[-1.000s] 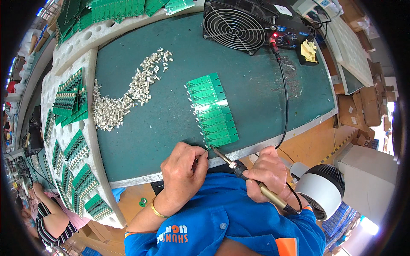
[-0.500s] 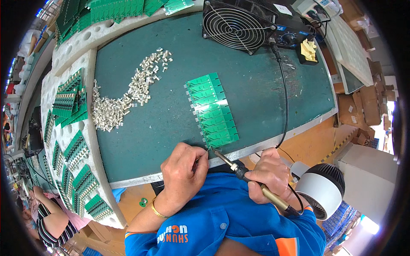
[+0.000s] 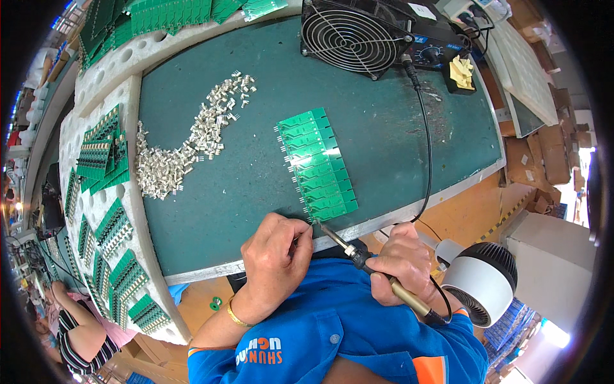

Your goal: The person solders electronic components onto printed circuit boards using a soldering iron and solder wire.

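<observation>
A green circuit board panel [image 3: 320,169] lies on the dark green mat, a row of small white connectors along its left edge. My right hand [image 3: 404,262] is wrapped round the handle of a soldering iron [image 3: 350,250], whose tip meets the panel's near left corner. Beside that tip, my left hand [image 3: 276,256] is closed in a pinch on a thin solder wire [image 3: 311,226], which reaches the same corner. Most of the wire is hidden by the fingers.
Loose white connectors [image 3: 160,169] are heaped on the left. White foam [image 3: 132,211] holds finished-looking boards [image 3: 115,227]. A black fan [image 3: 348,41], a soldering station [image 3: 432,54] and a yellow sponge [image 3: 460,73] stand at the back; the iron's cable [image 3: 427,147] crosses the mat's right side.
The view has shifted very slightly. Both hands, the soldering iron and the panel stay in place.
</observation>
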Tool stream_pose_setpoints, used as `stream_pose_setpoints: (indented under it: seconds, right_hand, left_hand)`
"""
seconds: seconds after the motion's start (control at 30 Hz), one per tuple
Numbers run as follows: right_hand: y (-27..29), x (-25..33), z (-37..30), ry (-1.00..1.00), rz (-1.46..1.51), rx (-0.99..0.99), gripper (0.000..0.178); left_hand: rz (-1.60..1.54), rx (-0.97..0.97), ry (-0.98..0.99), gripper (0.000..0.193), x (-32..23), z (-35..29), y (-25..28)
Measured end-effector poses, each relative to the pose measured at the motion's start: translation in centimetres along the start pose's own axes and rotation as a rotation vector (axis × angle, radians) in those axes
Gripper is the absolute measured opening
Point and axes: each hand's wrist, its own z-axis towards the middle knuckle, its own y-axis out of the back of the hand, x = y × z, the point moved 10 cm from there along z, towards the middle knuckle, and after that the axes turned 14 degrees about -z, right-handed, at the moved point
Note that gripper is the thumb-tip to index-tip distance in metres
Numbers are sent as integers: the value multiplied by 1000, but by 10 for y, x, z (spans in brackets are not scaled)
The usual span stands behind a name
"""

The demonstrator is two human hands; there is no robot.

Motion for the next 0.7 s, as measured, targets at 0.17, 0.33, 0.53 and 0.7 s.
stream_pose_setpoints:
  seconds: [0.17, 0.33, 0.53, 0.7]
  right_hand:
    - [0, 2, -1, -3, -11, 14, 20]
    - [-4, 8, -2, 10, -61, 37, 17]
    - [-3, 11, -2, 42, -112, 42, 16]
    - [5, 8, -4, 30, -96, -2, 17]
  left_hand:
    - [17, 10, -27, 10, -2, 1, -1]
    - [17, 9, -20, 10, -1, 1, -1]
    - [14, 10, -2, 10, 0, 0, 1]
    - [-3, -23, 33, 9, 3, -4, 8]
